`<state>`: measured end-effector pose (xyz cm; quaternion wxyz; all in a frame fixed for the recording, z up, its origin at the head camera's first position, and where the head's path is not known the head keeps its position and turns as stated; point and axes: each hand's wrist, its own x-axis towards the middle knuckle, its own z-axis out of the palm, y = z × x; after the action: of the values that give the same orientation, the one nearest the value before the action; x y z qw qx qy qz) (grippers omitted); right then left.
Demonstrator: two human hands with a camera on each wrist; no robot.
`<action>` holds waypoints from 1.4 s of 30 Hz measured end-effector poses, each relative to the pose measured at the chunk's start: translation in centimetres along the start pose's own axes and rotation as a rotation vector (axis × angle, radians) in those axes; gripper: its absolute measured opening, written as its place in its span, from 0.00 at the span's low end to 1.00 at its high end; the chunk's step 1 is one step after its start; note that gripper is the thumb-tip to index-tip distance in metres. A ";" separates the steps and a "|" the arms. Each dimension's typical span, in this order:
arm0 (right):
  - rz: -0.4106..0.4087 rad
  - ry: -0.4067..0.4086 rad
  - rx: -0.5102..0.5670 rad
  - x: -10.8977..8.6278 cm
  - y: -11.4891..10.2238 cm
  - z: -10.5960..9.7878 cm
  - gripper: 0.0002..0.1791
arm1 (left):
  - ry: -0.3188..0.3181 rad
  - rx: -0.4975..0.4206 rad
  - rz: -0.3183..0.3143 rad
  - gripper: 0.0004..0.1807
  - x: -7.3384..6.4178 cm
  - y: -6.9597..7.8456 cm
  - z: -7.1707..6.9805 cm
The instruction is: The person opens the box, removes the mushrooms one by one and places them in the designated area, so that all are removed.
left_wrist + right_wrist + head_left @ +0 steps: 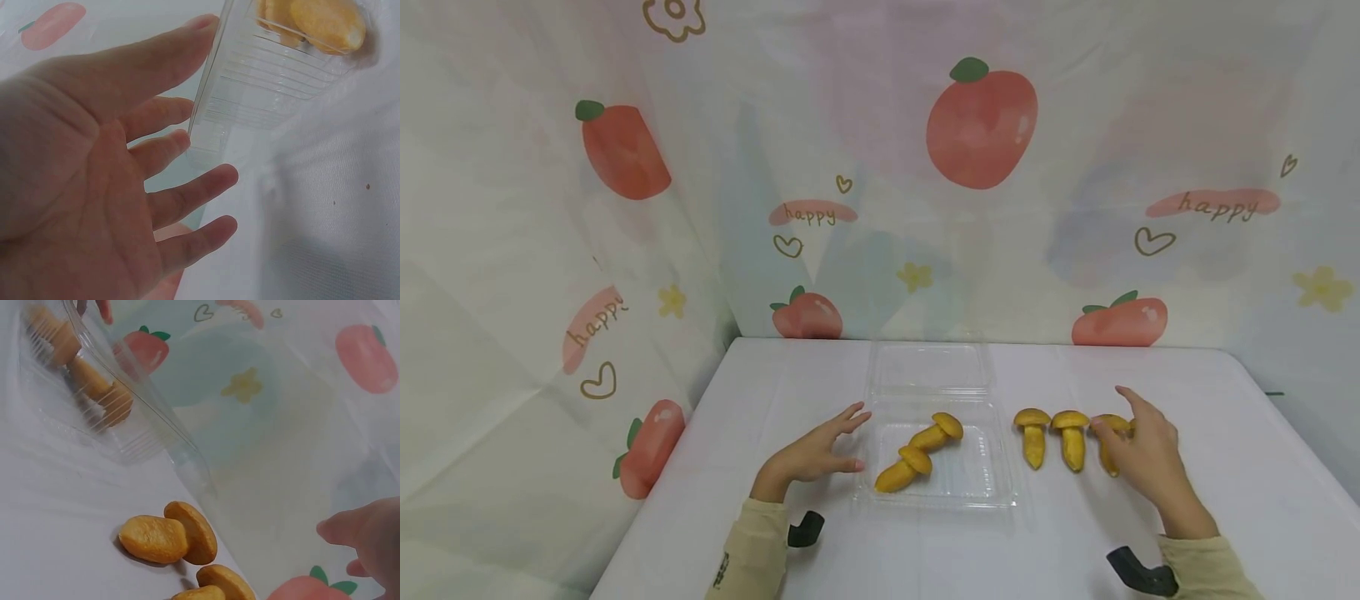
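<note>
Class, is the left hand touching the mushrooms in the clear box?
Apart: the left wrist view shows the clear box wall between left hand and mushrooms.

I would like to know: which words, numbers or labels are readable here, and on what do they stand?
"happy": middle coral patch on the backdrop.
"happy": right-hand coral patch, same backdrop.
"happ" and an unclear last letter: slanted coral patch, backdrop's left side.
Too small to read: dark mark on the left sleeve.
Too blurred to read: cut-off patch, right wrist view.
No readable text: clear container, yellow mushrooms.
</note>
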<state>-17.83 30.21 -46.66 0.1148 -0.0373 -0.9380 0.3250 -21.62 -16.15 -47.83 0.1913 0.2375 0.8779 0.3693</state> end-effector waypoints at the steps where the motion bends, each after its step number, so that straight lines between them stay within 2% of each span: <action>1: -0.001 -0.003 0.002 0.0 -0.2 0.1 0.36 | 0.000 -0.001 0.002 0.44 0.0 0.0 0.0; 4: -0.022 -0.005 0.007 -0.1 -0.6 0.5 0.35 | -0.001 -0.004 0.004 0.44 0.0 0.0 0.0; 10: -0.110 0.042 -0.021 -0.5 -1.6 1.1 0.34 | 0.002 -0.003 0.002 0.44 0.0 0.1 0.0; 22: -0.149 -0.022 0.010 -1.6 -4.1 2.6 0.35 | 0.000 -0.004 -0.008 0.44 -0.1 0.2 0.1; 32: -0.192 -0.031 0.015 -2.3 -6.0 3.4 0.34 | 0.000 -0.011 -0.007 0.43 0.1 0.0 0.0; 42: -0.269 -0.087 0.126 -3.0 -7.3 5.0 0.33 | 0.001 -0.022 -0.009 0.44 0.0 0.0 0.1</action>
<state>-16.07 21.02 -46.47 0.1186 0.1101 -0.9164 0.3660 -21.59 -16.08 -47.85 0.1953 0.2314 0.8748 0.3782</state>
